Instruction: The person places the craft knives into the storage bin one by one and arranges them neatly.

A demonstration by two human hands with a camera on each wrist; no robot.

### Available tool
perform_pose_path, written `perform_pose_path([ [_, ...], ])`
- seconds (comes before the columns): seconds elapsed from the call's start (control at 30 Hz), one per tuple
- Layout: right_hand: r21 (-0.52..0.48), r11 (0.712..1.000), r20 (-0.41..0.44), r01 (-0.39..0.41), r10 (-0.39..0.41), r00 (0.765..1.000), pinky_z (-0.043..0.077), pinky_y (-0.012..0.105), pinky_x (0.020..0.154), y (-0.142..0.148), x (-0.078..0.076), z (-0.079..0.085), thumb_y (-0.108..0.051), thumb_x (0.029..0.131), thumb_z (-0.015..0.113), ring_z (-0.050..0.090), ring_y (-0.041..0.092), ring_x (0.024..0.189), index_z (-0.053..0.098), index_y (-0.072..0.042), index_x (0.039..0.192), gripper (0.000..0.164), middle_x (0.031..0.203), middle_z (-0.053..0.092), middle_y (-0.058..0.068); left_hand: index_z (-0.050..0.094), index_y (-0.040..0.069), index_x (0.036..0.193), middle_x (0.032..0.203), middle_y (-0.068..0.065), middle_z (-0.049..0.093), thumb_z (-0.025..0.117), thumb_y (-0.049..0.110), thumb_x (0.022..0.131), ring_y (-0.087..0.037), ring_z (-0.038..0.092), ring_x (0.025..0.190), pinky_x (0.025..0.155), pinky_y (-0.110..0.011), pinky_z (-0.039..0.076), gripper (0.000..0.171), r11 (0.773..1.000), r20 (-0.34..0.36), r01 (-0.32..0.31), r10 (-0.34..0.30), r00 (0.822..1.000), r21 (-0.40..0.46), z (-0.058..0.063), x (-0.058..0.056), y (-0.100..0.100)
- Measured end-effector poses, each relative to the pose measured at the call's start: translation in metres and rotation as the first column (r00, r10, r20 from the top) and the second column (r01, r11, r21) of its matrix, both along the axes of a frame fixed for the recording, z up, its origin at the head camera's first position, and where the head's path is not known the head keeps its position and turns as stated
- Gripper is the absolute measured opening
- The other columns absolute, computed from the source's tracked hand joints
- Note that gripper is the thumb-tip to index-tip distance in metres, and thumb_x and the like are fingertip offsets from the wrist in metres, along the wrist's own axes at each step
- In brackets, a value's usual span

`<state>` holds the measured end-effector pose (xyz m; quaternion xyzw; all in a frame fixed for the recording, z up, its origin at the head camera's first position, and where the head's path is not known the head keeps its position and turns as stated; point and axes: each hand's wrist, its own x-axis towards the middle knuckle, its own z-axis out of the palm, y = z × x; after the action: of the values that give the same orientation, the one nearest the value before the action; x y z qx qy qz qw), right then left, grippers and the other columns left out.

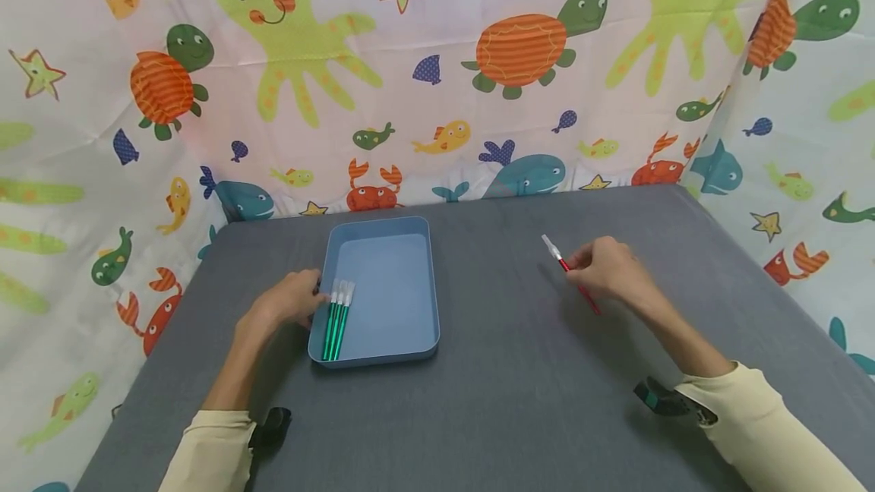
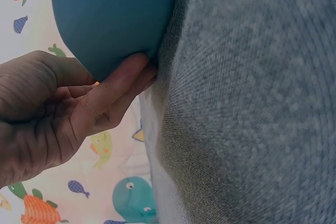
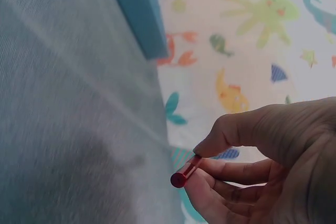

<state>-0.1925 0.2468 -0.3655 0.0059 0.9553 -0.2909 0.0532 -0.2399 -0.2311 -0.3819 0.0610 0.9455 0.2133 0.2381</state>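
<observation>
A shallow blue tray (image 1: 383,355) rests on the table's left half. Three slim green craft knives (image 1: 336,329) with whitish caps lie side by side along its left wall. My left hand (image 1: 290,300) pinches that wall; in the left wrist view, the fingers (image 2: 118,77) press the outside of the tray (image 2: 115,19), and the thumb reaches over the rim. Right of the tray, my right hand (image 1: 608,270) holds a red craft knife (image 1: 589,298) between thumb and fingers, its clear cap pointing up and left. The right wrist view shows the red handle's round end (image 3: 178,180).
A grey cloth covers the table (image 1: 492,416). Behind it and along both sides hangs a white curtain (image 1: 437,44) printed with sea animals. Dark wrist devices sit at the left cuff (image 1: 272,429) and the right cuff (image 1: 666,398).
</observation>
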Motion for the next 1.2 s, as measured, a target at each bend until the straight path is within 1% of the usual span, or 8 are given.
perform_pose_path([
  [0.1, -0.021, 0.999, -0.025, -0.025, 0.025, 0.999, 0.048, 0.027, 0.061, -0.011, 0.003, 0.007, -0.014, 0.089, 0.073, 0.061, 0.019, 0.074, 0.077, 0.003, 0.102, 0.021, 0.089, 0.075, 0.014, 0.042, -0.014, 0.143, 0.131, -0.034, 0.059, 0.056, 0.010, 0.108, -0.034, 0.070, 0.104, 0.081, -0.041, 0.067, 0.045, 1.000, 0.005, -0.006, 0.006, 1.000, -0.010, 0.000, -0.001, 0.001],
  [0.2, -0.050, 0.997, -0.048, -0.058, 0.056, 0.997, 0.047, 0.028, 0.059, -0.022, 0.005, 0.014, -0.011, 0.088, 0.072, 0.060, 0.018, 0.072, 0.077, 0.003, 0.100, 0.019, 0.086, 0.073, 0.012, 0.043, -0.014, 0.143, 0.130, -0.034, 0.059, 0.056, 0.010, 0.107, -0.033, 0.070, 0.103, 0.080, -0.041, 0.067, 0.045, 1.000, 0.004, -0.007, 0.008, 1.000, -0.022, 0.000, -0.002, 0.002],
  [0.37, -0.139, 0.985, -0.064, -0.102, 0.094, 0.994, 0.049, 0.026, 0.057, -0.041, 0.007, 0.019, -0.008, 0.087, 0.071, 0.059, 0.016, 0.069, 0.076, 0.004, 0.100, 0.018, 0.086, 0.072, 0.013, 0.042, -0.014, 0.144, 0.131, -0.034, 0.059, 0.056, 0.011, 0.108, -0.034, 0.070, 0.104, 0.080, -0.041, 0.067, 0.046, 1.000, 0.003, -0.011, 0.011, 1.000, -0.024, 0.000, -0.001, 0.004],
  [0.53, -0.228, 0.963, -0.043, -0.143, 0.136, 0.990, 0.056, 0.023, 0.060, -0.065, 0.004, 0.017, -0.007, 0.089, 0.071, 0.063, 0.015, 0.069, 0.076, 0.003, 0.102, 0.017, 0.089, 0.073, 0.014, 0.042, -0.014, 0.143, 0.130, -0.034, 0.059, 0.056, 0.011, 0.107, -0.036, 0.071, 0.106, 0.080, -0.041, 0.067, 0.046, 1.000, 0.006, -0.012, 0.012, 1.000, -0.022, 0.000, 0.000, 0.003],
  [0.83, -0.300, 0.936, -0.005, -0.185, 0.192, 0.981, 0.060, 0.024, 0.064, -0.107, -0.001, 0.017, -0.006, 0.091, 0.069, 0.065, 0.019, 0.074, 0.075, 0.002, 0.105, 0.018, 0.090, 0.072, 0.012, 0.043, -0.014, 0.144, 0.130, -0.033, 0.060, 0.057, 0.012, 0.107, -0.034, 0.072, 0.105, 0.082, -0.041, 0.067, 0.047, 1.000, -0.011, -0.002, 0.002, 1.000, -0.020, -0.003, 0.000, 0.002],
  [0.97, -0.349, 0.909, 0.009, -0.227, 0.245, 0.969, 0.061, 0.025, 0.065, -0.129, -0.003, 0.014, -0.005, 0.091, 0.069, 0.064, 0.018, 0.073, 0.075, 0.001, 0.106, 0.017, 0.088, 0.071, 0.011, 0.042, -0.014, 0.144, 0.129, -0.033, 0.060, 0.056, 0.012, 0.108, -0.033, 0.071, 0.104, 0.081, -0.040, 0.067, 0.046, 1.000, -0.005, 0.000, -0.001, 1.000, -0.024, -0.004, 0.000, 0.000],
  [1.07, -0.374, 0.889, 0.025, -0.265, 0.295, 0.955, 0.062, 0.026, 0.065, -0.149, -0.005, 0.010, -0.004, 0.092, 0.069, 0.065, 0.017, 0.070, 0.076, 0.001, 0.104, 0.015, 0.086, 0.071, 0.010, 0.043, -0.014, 0.142, 0.127, -0.033, 0.060, 0.055, 0.012, 0.108, -0.033, 0.071, 0.103, 0.078, -0.038, 0.067, 0.044, 1.000, -0.003, 0.001, -0.001, 1.000, -0.025, -0.004, -0.001, -0.001],
  [1.2, -0.407, 0.867, 0.049, -0.288, 0.336, 0.941, 0.064, 0.030, 0.067, -0.178, -0.010, 0.004, -0.004, 0.091, 0.071, 0.066, 0.018, 0.068, 0.076, 0.000, 0.099, 0.010, 0.084, 0.071, 0.008, 0.043, -0.013, 0.142, 0.127, -0.033, 0.060, 0.055, 0.012, 0.108, -0.035, 0.072, 0.104, 0.077, -0.037, 0.067, 0.044, 1.000, -0.007, 0.001, -0.001, 1.000, -0.018, -0.004, -0.002, 0.001],
])
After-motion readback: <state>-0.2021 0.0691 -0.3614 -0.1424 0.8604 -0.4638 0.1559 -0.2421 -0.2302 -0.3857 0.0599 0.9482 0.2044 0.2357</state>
